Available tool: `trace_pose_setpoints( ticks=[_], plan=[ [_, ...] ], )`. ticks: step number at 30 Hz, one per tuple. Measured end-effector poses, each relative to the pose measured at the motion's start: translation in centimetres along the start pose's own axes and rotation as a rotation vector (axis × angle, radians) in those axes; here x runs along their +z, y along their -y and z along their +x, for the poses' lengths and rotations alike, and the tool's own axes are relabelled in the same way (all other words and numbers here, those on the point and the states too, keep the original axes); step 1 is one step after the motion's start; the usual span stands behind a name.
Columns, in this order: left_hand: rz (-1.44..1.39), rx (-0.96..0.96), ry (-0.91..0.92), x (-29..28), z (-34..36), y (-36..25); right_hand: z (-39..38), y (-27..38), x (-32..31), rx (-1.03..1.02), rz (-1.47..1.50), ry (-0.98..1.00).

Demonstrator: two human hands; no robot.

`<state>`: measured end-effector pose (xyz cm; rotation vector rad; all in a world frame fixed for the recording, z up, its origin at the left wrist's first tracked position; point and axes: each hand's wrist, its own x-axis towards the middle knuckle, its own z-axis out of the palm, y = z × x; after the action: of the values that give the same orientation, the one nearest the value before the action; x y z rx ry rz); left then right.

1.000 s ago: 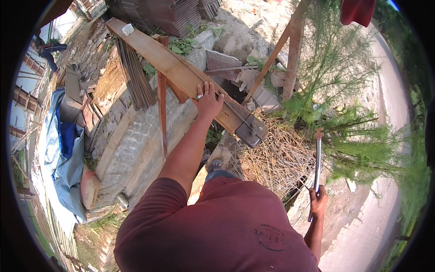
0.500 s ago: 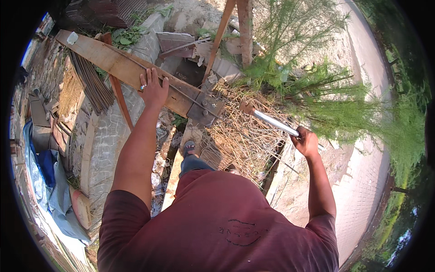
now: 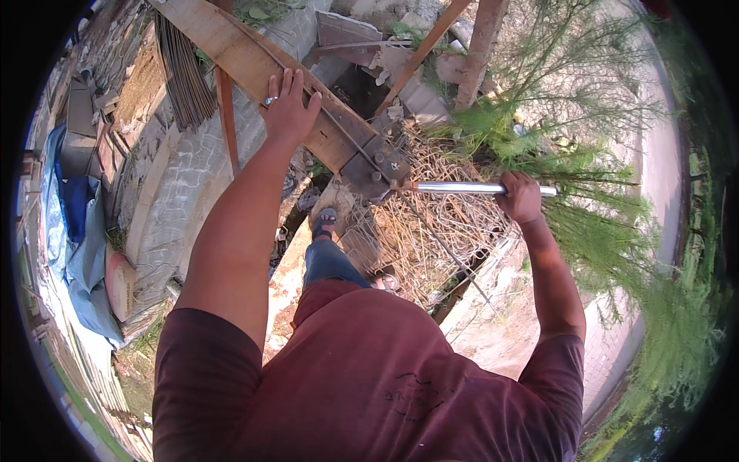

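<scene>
A grey block wall point(image 3: 188, 181) is seen running along the left, with a crumpled blue tarp point(image 3: 73, 231) beyond it and feathery green shrubs point(image 3: 608, 231) filling the right side above a pale paved strip point(image 3: 654, 154). A long, flat wooden plank point(image 3: 262, 73) is laid slantwise from the upper left down toward the middle, where a dark metal bracket with bolts point(image 3: 377, 165) is fixed at its lower end. A heap of dry straw and tangled wire point(image 3: 431, 231) is spread under that bracket, and rusty slanting posts point(image 3: 477, 46) are set behind it. A bundle of thin dark rods point(image 3: 181, 69) is laid on the wall beside the plank. A smooth, round, shiny metal pipe point(image 3: 462, 187) is held almost level, its long axis running left to right, its left end met at the bracket. The right hand point(image 3: 522, 196) is wrapped fully around the pipe near its right end. The left hand point(image 3: 289, 112), a ring on one finger, is pressed flat on the plank with fingers spread, nothing gripped
</scene>
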<state>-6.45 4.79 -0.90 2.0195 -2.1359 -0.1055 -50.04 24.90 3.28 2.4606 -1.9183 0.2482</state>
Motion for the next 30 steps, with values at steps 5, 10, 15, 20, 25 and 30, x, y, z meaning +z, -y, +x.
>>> trace_pose_setpoints(
  ticks=[5,10,15,20,25,30],
  plan=[
    [0.018,-0.014,0.009,-0.4,-0.1,-0.4,4.3,-0.7,0.3,-0.029,-0.09,0.052],
    [0.027,-0.013,0.0,-0.1,0.1,-0.2,7.9,-1.1,0.5,-0.167,-0.127,0.024],
    [0.036,-0.015,0.017,-0.3,0.0,-0.2,9.1,-2.1,0.9,-0.262,-0.158,0.048],
    [0.034,-0.011,-0.013,-0.3,-0.2,-0.3,5.6,-1.0,0.9,-0.204,-0.185,0.009],
    [0.002,-0.017,0.013,-0.6,-0.2,-0.7,4.3,0.6,0.8,-0.001,-0.135,0.108],
    [-0.083,-0.032,-0.009,-0.8,-0.1,0.0,4.7,1.9,0.0,0.091,-0.131,0.208]
  ],
)
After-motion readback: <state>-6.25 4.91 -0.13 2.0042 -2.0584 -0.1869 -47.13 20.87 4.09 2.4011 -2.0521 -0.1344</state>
